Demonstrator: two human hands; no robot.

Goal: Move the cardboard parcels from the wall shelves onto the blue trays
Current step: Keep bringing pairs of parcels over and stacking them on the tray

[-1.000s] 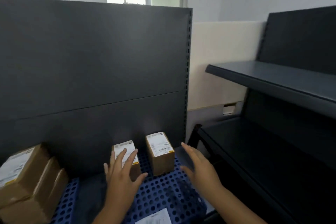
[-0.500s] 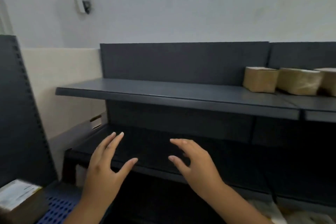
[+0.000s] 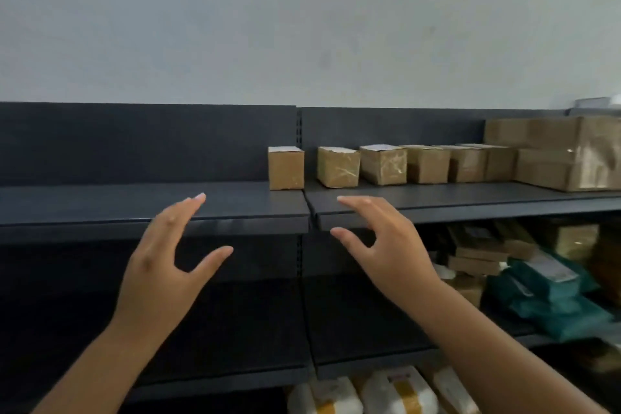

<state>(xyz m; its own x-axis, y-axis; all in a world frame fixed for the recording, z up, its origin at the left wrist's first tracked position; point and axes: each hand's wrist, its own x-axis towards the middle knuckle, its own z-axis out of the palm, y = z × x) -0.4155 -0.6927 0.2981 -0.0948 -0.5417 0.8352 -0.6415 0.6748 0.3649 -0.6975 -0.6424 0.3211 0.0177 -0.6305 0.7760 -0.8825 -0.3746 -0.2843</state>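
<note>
While neither the left hand (image 3: 161,265) nor the right hand (image 3: 386,245) is gripping anything, the long dark grey metal wall shelf (image 3: 235,202) is being faced, its front edge running just ahead of both. Well off to the right of the right hand, the big tape-wrapped brown cardboard cartons (image 3: 564,155) are being left alone. Nearer that hand, a row of small brown cardboard parcels (image 3: 383,165) is standing on the shelf. The end one, a small upright brown cardboard parcel with a white label on top (image 3: 286,168), is sitting above and between the two hands, apart from both.

These small parcels are being judged stiff and probably light, with glossy taped faces that may be slippery, so a hold on two opposite side faces is being advised, thumb against fingers.

The left hand is being held up, fingers straight and thumb spread wide. The right hand is being held likewise, fingers loosely bent, wide open and empty. The blue trays are not being shown.
</note>
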